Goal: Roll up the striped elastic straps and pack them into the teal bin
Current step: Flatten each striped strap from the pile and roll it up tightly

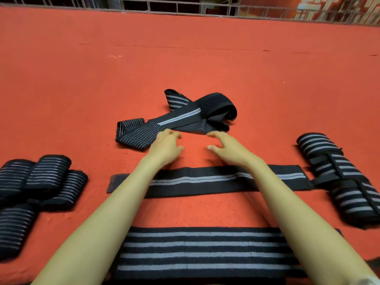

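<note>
Closest of all, at 6 o'clock, a wide flat strap [205, 254] with four pale stripes lies spread crosswise on the red tabletop [185, 58], its ends running under both forearms. At 9 o'clock, by the left edge, a cluster of rolled straps [41, 177] sits packed together, the rolls touching each other. Toward the middle, a narrow flat strap [205, 182] lies stretched crosswise beneath both forearms. Beyond it the left hand [164, 149] is palm down, fingers loosely bent and gripping nothing, fingertips at the near edge of a crumpled strap [185, 116]. That strap lies in a loose, twisted heap at the centre, toward 12 o'clock. The right hand [228, 149] mirrors the left: fingers spread and slightly bent, holding nothing, fingertips at the same strap's near edge, thumb apart. At 3 o'clock a pile of rolled straps [339, 177] lies just beside the narrow strap's right end.
</note>
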